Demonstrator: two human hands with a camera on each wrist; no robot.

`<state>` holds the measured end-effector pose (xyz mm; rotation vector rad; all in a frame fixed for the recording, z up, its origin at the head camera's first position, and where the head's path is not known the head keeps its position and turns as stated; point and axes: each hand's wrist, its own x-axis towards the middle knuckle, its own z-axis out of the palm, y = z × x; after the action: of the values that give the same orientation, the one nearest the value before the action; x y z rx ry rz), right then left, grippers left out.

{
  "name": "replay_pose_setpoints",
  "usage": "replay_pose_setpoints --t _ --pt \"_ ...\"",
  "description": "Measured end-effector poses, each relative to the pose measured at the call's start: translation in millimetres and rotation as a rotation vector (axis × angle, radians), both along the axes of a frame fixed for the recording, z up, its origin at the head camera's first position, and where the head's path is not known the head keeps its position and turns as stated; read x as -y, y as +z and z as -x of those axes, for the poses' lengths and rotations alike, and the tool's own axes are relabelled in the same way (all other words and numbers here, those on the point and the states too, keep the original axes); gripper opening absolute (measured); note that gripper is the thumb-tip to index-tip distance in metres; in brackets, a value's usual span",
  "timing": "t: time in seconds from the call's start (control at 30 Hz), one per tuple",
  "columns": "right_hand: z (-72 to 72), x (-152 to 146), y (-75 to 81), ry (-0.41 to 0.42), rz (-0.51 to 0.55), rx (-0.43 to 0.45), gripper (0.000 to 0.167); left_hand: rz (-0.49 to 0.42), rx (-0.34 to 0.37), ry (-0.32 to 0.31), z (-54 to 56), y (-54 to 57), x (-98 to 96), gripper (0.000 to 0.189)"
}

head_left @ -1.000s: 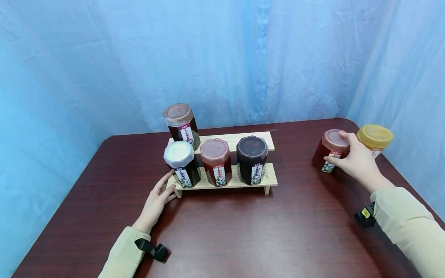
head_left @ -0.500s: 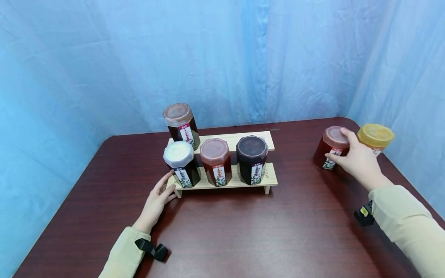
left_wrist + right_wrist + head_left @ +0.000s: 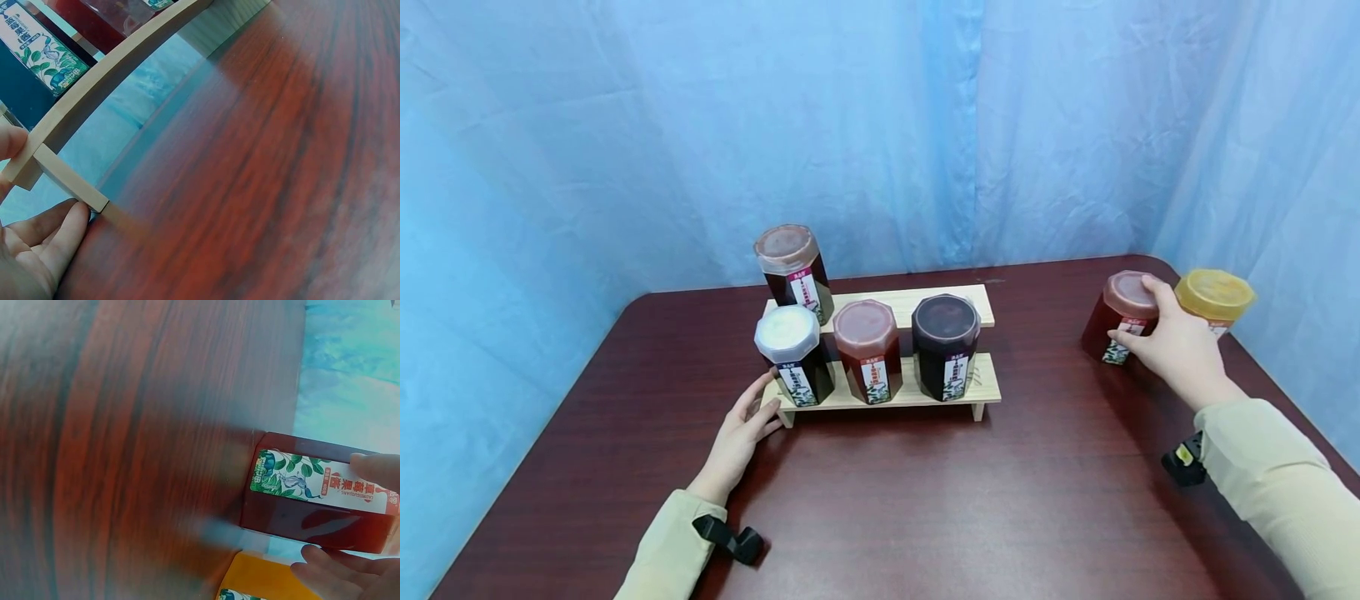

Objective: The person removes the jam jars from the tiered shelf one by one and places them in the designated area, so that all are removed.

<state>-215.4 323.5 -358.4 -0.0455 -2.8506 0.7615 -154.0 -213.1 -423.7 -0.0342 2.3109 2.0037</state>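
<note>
Red jar, three o'clock from wooden rack, is gripped by right hand, the rack being held by left hand at eight.

The red jar on the right has a white label with big red Chinese letters, 草莓果酱, and beside them small letters, CAOMEIGUOJIANG. A tiny red box there has writing too small to read. On the wooden stand, the white-lidded jar has a label with big Chinese letters, but they are too slanted to be sure of. The other jars' labels have marks too tiny to read from here.
</note>
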Motion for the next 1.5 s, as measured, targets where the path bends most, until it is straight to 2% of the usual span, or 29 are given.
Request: replay_pose_setpoints --t 0.17,0.37,0.7,1.0,1.13,1.4,1.5 --pt "-1.9 -2.1 2.8 -0.023 -0.033 0.03 0.089 0.008 0.004 0.002 -0.7 0.9 -0.7 0.055" --pt "-3.3 -4.0 3.3 -0.017 -0.021 0.05 0.089 -0.002 0.002 -0.001 -2.2 0.7 -1.1 0.054" --pt "-1.6 -6.3 -2.1 0.001 -0.013 0.024 0.09 -0.001 0.009 -0.001 -2.8 1.4 -1.0 0.054" --pt "-3.3 -10.1 -6.8 0.039 0.045 -0.028 0.091 -0.003 0.002 0.003 -1.8 0.0 -0.8 0.055" --pt "-5.9 -13.1 -5.1 0.031 0.018 -0.038 0.09 -0.008 0.004 -0.002 -1.2 1.2 -1.9 0.055" --pt "-9.3 -19.8 5.6 0.024 -0.057 -0.1 0.075 -0.014 -0.006 -0.007 -0.3 1.6 -1.3 0.053" --pt "-10.7 -21.4 7.9 0.018 -0.064 -0.095 0.072 -0.01 -0.005 -0.005 -0.4 1.1 -0.9 0.053"
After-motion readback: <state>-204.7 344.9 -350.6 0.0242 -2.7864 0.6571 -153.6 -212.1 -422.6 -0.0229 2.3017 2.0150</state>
